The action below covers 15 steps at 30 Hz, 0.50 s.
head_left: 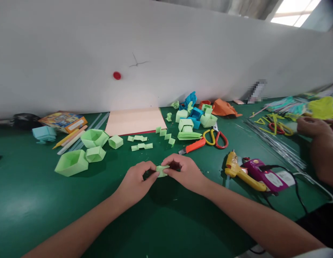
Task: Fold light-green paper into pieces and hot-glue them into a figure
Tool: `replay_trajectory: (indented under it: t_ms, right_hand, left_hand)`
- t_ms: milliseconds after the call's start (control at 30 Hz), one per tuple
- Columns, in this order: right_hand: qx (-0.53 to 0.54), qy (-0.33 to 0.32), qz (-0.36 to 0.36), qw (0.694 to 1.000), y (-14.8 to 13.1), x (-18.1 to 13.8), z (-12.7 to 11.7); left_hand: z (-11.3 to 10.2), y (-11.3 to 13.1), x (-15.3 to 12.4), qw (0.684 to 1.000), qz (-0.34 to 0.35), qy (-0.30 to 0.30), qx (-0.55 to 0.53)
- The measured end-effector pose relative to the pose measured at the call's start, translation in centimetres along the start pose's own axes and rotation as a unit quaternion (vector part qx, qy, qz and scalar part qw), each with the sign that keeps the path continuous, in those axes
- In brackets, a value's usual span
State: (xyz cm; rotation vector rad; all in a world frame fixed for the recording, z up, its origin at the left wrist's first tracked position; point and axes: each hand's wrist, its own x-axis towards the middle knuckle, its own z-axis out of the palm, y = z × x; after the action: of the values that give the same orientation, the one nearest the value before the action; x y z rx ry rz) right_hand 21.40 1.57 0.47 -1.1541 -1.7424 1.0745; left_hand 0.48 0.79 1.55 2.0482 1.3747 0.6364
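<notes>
Between my two hands is a small piece of folded light green paper (162, 171), held just above the green table. My left hand (138, 179) pinches its left end between thumb and index finger. On the other end, the fingers and thumb of my right hand (186, 173) are closed. Just beyond my hands lie two short folded green paper strips (142, 146) and a zigzag-folded green strip (165, 136). Open green paper boxes (72, 163) of several sizes stand to the left. An orange utility knife (192, 146) lies past my right hand.
Scissors (216, 138), a yellow glue gun (240, 172) and a purple device (265, 175) with cables are on the right. Green, blue and orange folded papers (195, 116) pile up by the wall. Another person's hand (315, 129) works at far right, near thin metal wires (276, 143).
</notes>
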Motion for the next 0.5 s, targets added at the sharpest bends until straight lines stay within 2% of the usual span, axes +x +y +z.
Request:
replay_trajectory:
  t_ms: [133, 333, 500]
  right_hand:
    - [0.018, 0.009, -0.003, 1.0, -0.06, 0.42, -0.08]
    - [-0.026, -0.024, -0.028, 0.999, -0.1, 0.65, -0.6]
    - [-0.205, -0.027, -0.061, 0.977, 0.5, 0.62, -0.58]
  left_hand:
    - [-0.15, -0.25, 0.56, 1.0, 0.008, 0.027, -0.012]
    - [-0.85, -0.61, 1.11, 0.992, 0.102, 0.071, 0.031]
    - [-0.71, -1.0, 1.02, 0.996, 0.091, 0.016, -0.01]
